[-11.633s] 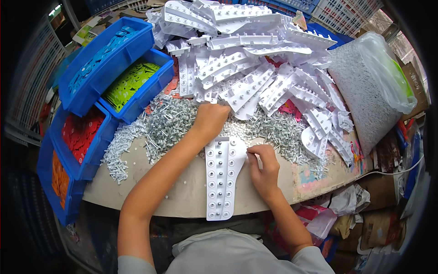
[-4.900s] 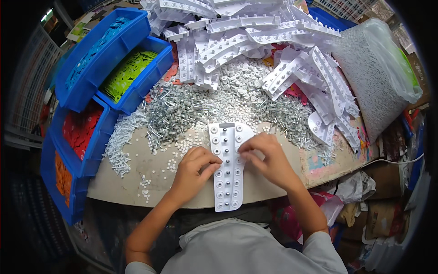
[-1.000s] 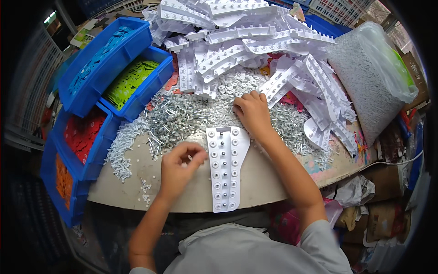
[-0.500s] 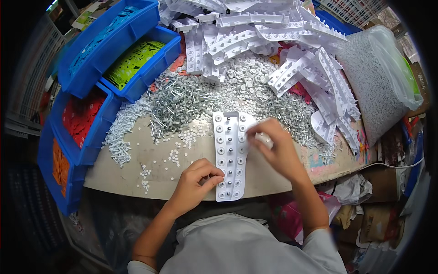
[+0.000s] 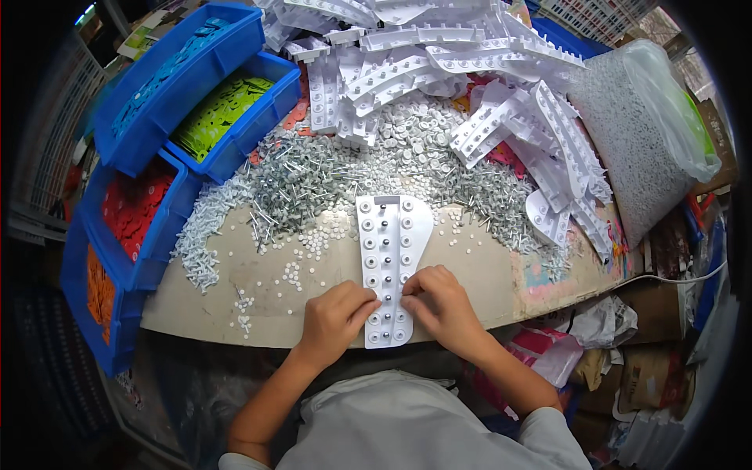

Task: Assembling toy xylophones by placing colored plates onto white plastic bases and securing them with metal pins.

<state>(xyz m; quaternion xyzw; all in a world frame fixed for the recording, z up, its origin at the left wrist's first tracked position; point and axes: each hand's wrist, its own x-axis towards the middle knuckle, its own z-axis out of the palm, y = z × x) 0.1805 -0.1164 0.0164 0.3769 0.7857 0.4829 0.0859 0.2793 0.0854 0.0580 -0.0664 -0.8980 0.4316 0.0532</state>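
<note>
Across the beige, curve-edged table, a tangled heap of white, ribbed plastic mouldings at the back, blue plastic bins along the left. And here, flat at the middle of the near edge, a long white plastic panel, broader at its far end! At its left rim, a bare left hand, half closed, thumb and fingertips nearly together. Opposite, a bare right hand, likewise curled, fingertips at the right rim. Anything pinched in either? Impossible to tell. Down the panel's middle, shiny, round-headed studs; strewn leftward, tiny white discs.
</note>
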